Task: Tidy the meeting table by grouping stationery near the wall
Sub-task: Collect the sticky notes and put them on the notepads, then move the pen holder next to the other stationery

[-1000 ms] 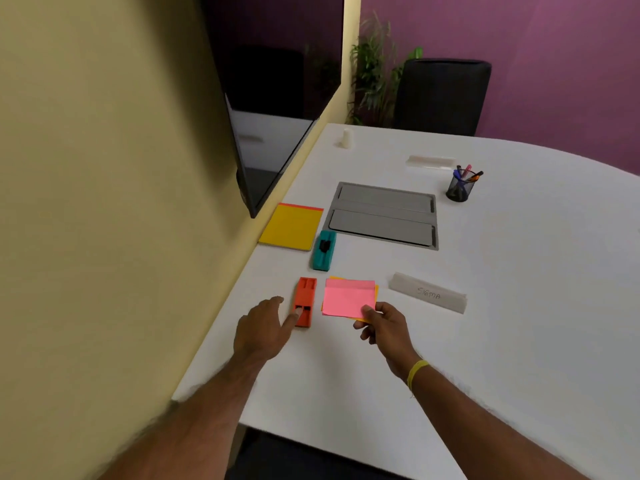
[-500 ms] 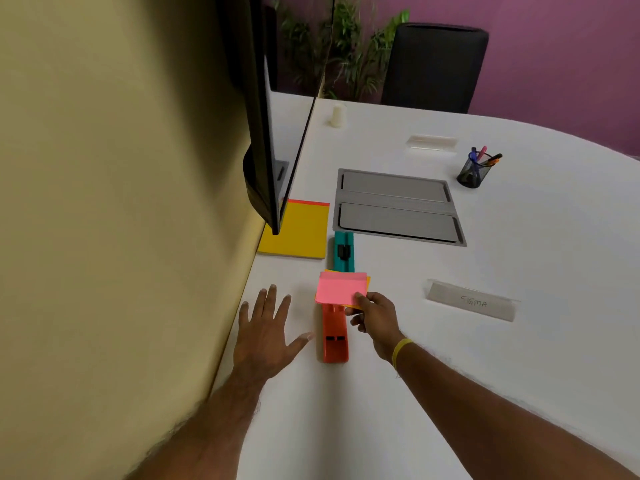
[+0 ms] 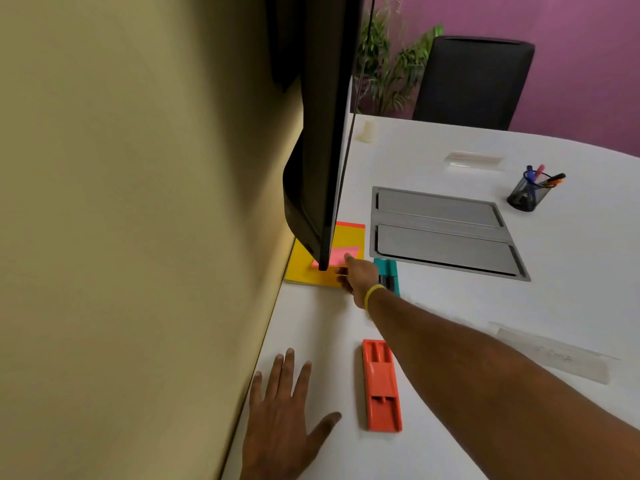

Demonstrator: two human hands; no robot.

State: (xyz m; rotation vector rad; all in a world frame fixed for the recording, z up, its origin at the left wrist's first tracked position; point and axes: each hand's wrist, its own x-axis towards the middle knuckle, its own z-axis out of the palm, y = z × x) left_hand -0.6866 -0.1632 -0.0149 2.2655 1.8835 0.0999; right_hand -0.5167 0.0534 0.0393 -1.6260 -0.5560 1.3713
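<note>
- Pinching the pink notes (image 3: pixel 341 255), the right hand (image 3: pixel 358 276) holds them over the yellow pad (image 3: pixel 348 237) by the wall (image 3: pixel 138 237); the low corner of the screen (image 3: pixel 323 168) could snag them.
- The left hand (image 3: pixel 284 420) lies flat, fingers spread; the forearm could sweep the orange case (image 3: pixel 381 386).

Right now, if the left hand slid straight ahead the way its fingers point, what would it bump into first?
Probably the near edge of the yellow notepad. Bare table lies between, though the wall runs close beside the left hand.
</note>
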